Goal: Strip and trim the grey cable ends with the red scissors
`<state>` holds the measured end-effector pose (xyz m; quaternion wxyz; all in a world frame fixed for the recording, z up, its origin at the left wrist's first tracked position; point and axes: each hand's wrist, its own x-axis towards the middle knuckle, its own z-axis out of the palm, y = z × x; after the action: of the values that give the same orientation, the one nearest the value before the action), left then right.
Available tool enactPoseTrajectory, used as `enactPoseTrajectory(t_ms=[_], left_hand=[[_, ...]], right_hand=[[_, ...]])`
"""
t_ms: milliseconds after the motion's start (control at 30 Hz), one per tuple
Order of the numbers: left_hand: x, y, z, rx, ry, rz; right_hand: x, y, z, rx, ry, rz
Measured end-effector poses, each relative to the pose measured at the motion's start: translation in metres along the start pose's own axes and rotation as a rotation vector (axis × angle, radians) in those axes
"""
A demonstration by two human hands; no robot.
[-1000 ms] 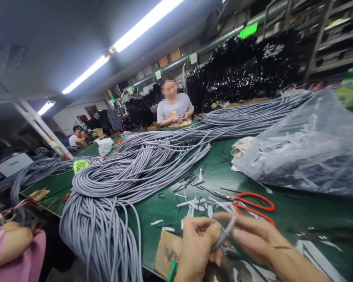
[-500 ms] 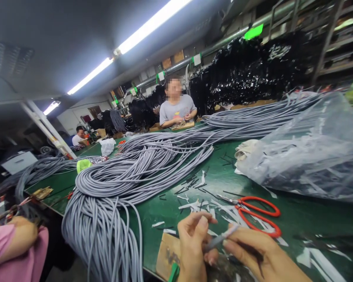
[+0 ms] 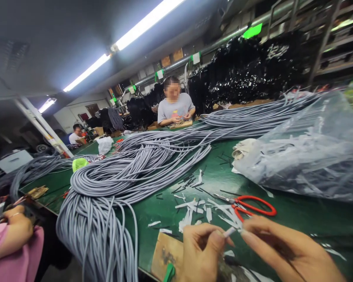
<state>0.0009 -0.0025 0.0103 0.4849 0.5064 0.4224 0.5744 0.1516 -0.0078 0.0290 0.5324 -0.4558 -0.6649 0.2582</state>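
My left hand (image 3: pixel 204 252) is closed in a pinch around a cable end, and a short white-wrapped piece (image 3: pixel 230 232) pokes out past its thumb. At the tip of that piece, the thumb and forefinger of my right hand (image 3: pixel 285 244) are pressed together; the other fingers curl behind. Beyond the right hand lie red-handled scissors (image 3: pixel 254 204), partly covered by it. Below the left hand sits a wooden block (image 3: pixel 164 252) with a green clip (image 3: pixel 169 272). White strips (image 3: pixel 191 213) and short black offcuts (image 3: pixel 186 182) are scattered just past the hands.
Grey cable bundles (image 3: pixel 106 180) spread across the green table (image 3: pixel 147 219) and hang over its near edge. A clear bag of white scraps (image 3: pixel 306 168) stands at right. A co-worker (image 3: pixel 176 107) sits opposite, and a pink-sleeved arm (image 3: pixel 11 239) shows at left.
My right hand has moved right and the left hand slightly down. The grey cable length seen between them is now hidden, leaving the white end showing. The view has shifted slightly.
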Motion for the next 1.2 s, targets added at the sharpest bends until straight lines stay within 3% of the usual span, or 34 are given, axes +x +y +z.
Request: enactPoseTrajectory(t_ms=[67,167,233,333,500,600,733,867,967,1200], left_hand=[[-0.003,0.002,0.0,0.158,0.004,0.078],[-0.004,0.008,-0.003,0.329,-0.093,0.208],[-0.002,0.008,-0.006,0.359,-0.148,0.268],[0.0,0.002,-0.011,0.358,-0.127,0.285],[-0.001,0.002,-0.009,0.412,-0.063,0.249],[-0.003,0.013,-0.005,0.509,-0.194,0.297],[-0.003,0.022,-0.006,0.551,-0.307,0.375],[-0.004,0.017,-0.009,0.516,-0.229,0.39],[-0.005,0.013,-0.009,0.488,-0.13,0.394],[-0.002,0.015,-0.004,0.442,-0.09,0.312]], right_hand=[[0.005,-0.003,-0.004,0.015,-0.043,0.026],[0.012,-0.008,-0.004,0.049,-0.098,0.087],[0.015,-0.011,-0.002,0.075,-0.117,0.125],[0.014,-0.011,0.002,0.099,-0.147,0.138],[0.005,-0.005,0.005,0.074,-0.17,-0.048],[0.006,-0.008,0.004,0.059,-0.137,-0.079],[0.013,-0.014,0.009,0.067,-0.1,0.096],[0.013,-0.011,0.016,0.214,-0.178,0.234],[0.012,-0.013,0.017,0.27,-0.203,0.258],[0.016,-0.022,0.003,0.164,0.033,0.147]])
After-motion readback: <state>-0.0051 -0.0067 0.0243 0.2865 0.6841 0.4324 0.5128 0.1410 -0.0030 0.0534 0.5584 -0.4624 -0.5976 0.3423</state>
